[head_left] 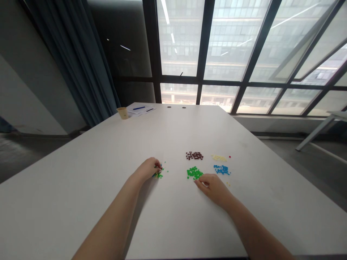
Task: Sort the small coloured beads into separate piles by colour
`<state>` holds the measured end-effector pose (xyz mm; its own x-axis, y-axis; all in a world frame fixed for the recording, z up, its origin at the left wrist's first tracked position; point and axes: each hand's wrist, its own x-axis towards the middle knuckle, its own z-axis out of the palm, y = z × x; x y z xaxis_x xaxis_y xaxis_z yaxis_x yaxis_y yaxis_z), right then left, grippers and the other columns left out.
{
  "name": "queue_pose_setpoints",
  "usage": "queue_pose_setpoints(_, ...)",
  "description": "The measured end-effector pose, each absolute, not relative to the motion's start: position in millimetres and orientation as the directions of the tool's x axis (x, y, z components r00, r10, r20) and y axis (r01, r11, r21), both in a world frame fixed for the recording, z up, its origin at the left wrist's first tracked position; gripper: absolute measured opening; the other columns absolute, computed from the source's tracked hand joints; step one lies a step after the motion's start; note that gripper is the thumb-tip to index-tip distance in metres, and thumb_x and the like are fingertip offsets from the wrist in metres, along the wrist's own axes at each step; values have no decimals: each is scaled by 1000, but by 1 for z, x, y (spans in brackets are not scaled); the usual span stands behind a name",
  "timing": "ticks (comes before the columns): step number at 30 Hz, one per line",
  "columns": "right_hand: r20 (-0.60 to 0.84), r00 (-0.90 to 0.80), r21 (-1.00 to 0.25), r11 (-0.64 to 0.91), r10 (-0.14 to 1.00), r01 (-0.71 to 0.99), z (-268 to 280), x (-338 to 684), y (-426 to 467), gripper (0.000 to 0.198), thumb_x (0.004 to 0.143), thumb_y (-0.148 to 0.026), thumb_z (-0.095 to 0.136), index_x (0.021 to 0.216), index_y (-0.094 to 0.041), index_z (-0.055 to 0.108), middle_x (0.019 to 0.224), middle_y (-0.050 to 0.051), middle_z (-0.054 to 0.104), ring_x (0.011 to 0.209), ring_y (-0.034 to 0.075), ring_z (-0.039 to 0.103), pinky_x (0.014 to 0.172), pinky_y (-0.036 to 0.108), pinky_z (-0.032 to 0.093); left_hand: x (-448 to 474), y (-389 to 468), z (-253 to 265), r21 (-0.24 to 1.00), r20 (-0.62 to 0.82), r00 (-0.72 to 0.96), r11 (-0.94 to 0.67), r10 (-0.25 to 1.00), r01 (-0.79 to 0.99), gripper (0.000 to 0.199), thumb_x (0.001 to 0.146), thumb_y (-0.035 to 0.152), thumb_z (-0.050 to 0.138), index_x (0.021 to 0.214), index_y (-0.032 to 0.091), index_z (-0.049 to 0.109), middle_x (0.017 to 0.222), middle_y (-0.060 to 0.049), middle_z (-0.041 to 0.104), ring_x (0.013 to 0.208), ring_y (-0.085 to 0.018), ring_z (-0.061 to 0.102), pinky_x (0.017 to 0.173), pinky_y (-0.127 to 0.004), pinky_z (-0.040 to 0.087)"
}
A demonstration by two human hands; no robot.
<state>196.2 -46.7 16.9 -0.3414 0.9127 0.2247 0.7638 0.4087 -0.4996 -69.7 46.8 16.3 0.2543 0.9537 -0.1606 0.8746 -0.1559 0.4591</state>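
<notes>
Window (227, 43): it fills the far side, with dark frames; a pale building shows through the glass.
Table (176, 133): white, smooth and wide, with two dark round discs (169, 107) near its far edge.
Curtain (78, 61): blue-grey, hanging at the far left.
Right hand (214, 186): the thumb and index finger are bent almost together at the near right edge of the green pile (194, 172); whether a piece is between them, I cannot tell.
Left hand (149, 167): the fingers are curled over a mixed pile (159, 176); a dark reddish piece (162, 168) shows at the fingertips, but I cannot tell if they grip it.
Papers (131, 107): at far left; any writing is too small to read.
Cup (123, 113): yellowish, beside the papers; its small mark is not readable.
Sorted piles: brown (194, 155) beyond the green, pale yellow (219, 158) and blue (222, 169) to the right.
Pens: one blue (139, 108), one dark (149, 109), on the papers.
Red piece (230, 157): alone, just right of the pale yellow.
</notes>
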Motion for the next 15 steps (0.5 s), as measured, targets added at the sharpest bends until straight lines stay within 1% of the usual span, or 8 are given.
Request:
queue_pose_setpoints(5,220,-341,-491,406,914,771,18,195,-48,39,83,-35,37,49,-17,45,49,-2,43,50,9,37,51,22,27,-68,43,16,422,-133,279,-200,951,884,18,59,12,47,65,14,63,67,-5,63,60,-14,54,57,-22,37)
queue_pose_setpoints(9,221,-345,-492,409,912,769,18,195,-48,39,83,-35,37,49,-17,46,49,-2,43,49,9,37,51,22,27,-64,40,20,399,-66,280,-231,958,887,16,60,13,48,67,14,62,77,-6,62,68,-15,54,63,-22,38)
queue_pose_setpoints(12,224,-345,-498,411,911,763,19,196,-48,39,83,-35,37,50,-17,46,49,-2,43,49,9,38,51,22,27,-62,38,23,416,-47,279,-235,959,879,13,61,15,49,69,14,60,78,-7,60,69,-15,53,63,-22,38)
queue_pose_setpoints(15,228,-348,-502,416,909,758,20,196,-48,39,83,-34,37,50,-17,46,49,-2,43,49,9,38,51,22,28,-62,37,26,458,-28,273,-230,962,858,11,63,18,49,69,14,58,74,-5,59,64,-14,52,59,-22,37)
